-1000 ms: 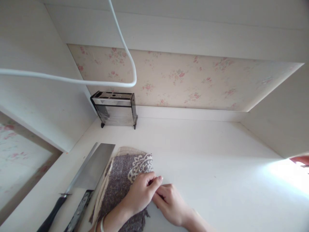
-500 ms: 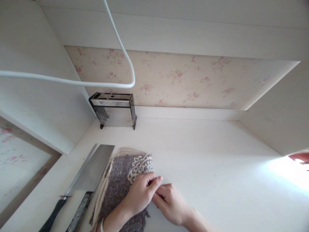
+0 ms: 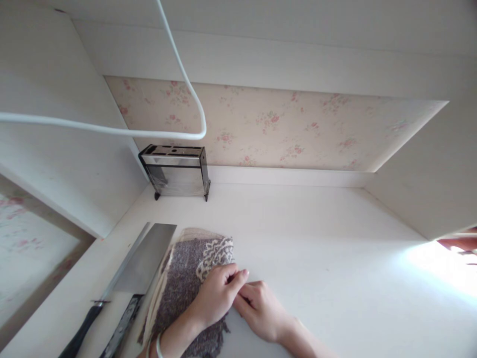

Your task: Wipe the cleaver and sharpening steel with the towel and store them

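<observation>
My left hand (image 3: pixel 218 294) is curled closed and rests over the right part of a folded brown-grey cloth (image 3: pixel 179 278) with cream trim. Against its fingertips lies my right hand (image 3: pixel 263 311), also curled, on the white counter just beyond the cloth's edge. The hands touch, and nothing shows between their fingers. Left of the cloth lies a cleaver (image 3: pixel 145 261) with a broad grey blade and a dark, worn handle. A honing steel (image 3: pixel 108 293) with a black handle lies alongside, its rod partly beside the blade.
A knife block (image 3: pixel 175 179) with clear sides and black ends stands at the back left. A white cable (image 3: pixel 149 133) hangs across the upper left. White panels enclose the counter (image 3: pixel 298 223) on both sides, with floral wallpaper (image 3: pixel 268 124) behind.
The view has shifted slightly. Both hands stay curled together in the same place by the cloth, and nothing on the counter has moved.
</observation>
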Motion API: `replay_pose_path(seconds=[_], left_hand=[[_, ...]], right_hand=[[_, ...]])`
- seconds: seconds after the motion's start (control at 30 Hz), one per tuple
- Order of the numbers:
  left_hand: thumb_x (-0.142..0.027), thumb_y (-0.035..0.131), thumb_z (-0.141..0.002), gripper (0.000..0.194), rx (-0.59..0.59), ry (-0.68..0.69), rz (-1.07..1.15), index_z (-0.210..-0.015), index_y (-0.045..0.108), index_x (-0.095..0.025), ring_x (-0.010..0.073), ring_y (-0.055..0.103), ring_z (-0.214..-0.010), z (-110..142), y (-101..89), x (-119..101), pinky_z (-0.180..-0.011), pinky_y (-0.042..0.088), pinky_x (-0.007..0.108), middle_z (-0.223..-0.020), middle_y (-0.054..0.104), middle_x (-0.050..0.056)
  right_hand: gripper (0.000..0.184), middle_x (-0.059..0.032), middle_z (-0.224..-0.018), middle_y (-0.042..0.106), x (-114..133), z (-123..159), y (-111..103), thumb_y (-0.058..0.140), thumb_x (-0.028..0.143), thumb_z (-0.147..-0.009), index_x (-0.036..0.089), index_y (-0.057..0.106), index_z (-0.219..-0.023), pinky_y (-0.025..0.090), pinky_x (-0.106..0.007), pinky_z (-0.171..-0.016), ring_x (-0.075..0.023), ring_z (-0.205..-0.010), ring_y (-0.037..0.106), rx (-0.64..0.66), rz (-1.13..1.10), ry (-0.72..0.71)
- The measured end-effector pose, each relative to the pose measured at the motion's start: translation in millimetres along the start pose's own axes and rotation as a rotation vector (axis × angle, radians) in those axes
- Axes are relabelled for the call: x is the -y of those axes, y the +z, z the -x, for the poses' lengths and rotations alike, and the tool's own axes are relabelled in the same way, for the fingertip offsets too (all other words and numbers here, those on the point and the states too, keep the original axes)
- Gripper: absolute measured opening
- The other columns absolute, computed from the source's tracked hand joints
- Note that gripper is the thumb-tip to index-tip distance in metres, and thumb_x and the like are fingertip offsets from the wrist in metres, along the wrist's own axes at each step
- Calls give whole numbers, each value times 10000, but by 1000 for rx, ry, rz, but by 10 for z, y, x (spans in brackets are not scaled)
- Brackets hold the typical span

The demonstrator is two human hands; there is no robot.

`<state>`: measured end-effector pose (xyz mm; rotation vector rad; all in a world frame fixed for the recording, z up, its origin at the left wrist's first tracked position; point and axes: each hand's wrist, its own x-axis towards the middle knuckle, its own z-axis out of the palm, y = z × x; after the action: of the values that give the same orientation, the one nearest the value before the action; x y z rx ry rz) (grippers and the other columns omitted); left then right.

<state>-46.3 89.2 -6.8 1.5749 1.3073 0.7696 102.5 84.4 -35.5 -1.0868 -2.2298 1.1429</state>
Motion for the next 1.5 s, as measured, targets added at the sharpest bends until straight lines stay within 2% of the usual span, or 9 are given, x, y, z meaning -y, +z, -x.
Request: replay_pose_path(seconds=[0.57,0.73,0.83,0.93,1.03,1.13,1.2,1.3,1.5], left_hand=[[-456,421,-917,435,-47,41,-21,-579,337,-193,115,361,-575,-8,41,24,-563,250,258,-552,349,-48],[-477,423,-909,434,-26,9,41,-587,342,-198,112,348,-565,69,-78,-137,-537,252,252,-552,338,-51],[-487,446,-899,427,-22,17,14,-589,389,-198,107,360,-534,128,-442,-301,-525,269,251,-542,372,-53],[-475,479,-887,404,-237,55,-54,-596,463,-196,112,426,-538,44,-1032,-353,-552,319,252,-543,452,-44],[-470,553,-840,357,-524,53,70,-622,505,-192,117,469,-568,-217,-1707,-214,-594,374,255,-555,491,-39],[-382,640,-771,234,-678,-48,375,-727,542,-174,110,484,-579,-522,-2294,29,-560,399,265,-665,536,-24],[-317,644,-778,177,-790,-83,395,-789,550,-168,113,500,-615,-682,-2586,178,-562,400,265,-725,549,-16],[-299,605,-821,128,-894,-77,356,-843,552,-185,149,539,-728,-839,-2879,327,-598,417,284,-842,574,-1],[-396,434,-922,260,-871,-23,263,-1003,555,-181,254,545,-1055,-1055,-3099,357,-785,455,380,-1123,590,66]], right_hand=[[318,32,-588,521,-75,-78,-17,448,250,-922,152,602,-662,322,-188,-535,-73,-538,435,-54,-66,-30],[367,36,-558,512,-43,-58,-31,488,393,-924,156,614,-672,321,-190,-520,-77,-525,430,-67,-101,5],[372,36,-571,516,-15,-42,9,517,437,-905,165,616,-671,309,-201,-526,-80,-536,433,-75,-31,46],[414,41,-550,486,-17,-92,61,486,444,-916,164,577,-624,286,-209,-512,-78,-528,413,-85,-14,97],[462,41,-535,453,8,-285,29,447,482,-923,167,547,-601,275,-216,-492,-84,-521,392,-205,-63,133],[418,27,-566,502,105,-648,-125,461,486,-909,182,581,-648,325,-227,-524,-104,-548,445,-349,-48,81],[333,12,-650,589,199,-968,-258,486,454,-896,197,623,-733,390,-237,-596,-125,-619,523,-378,-65,39],[238,-13,-919,667,342,-1495,-428,568,385,-839,222,625,-1004,462,-282,-753,-155,-809,599,-374,-180,58],[928,-160,-1467,338,587,-2364,-618,712,406,-710,168,237,-1472,398,-439,-996,-286,-1236,455,-271,-329,112]])
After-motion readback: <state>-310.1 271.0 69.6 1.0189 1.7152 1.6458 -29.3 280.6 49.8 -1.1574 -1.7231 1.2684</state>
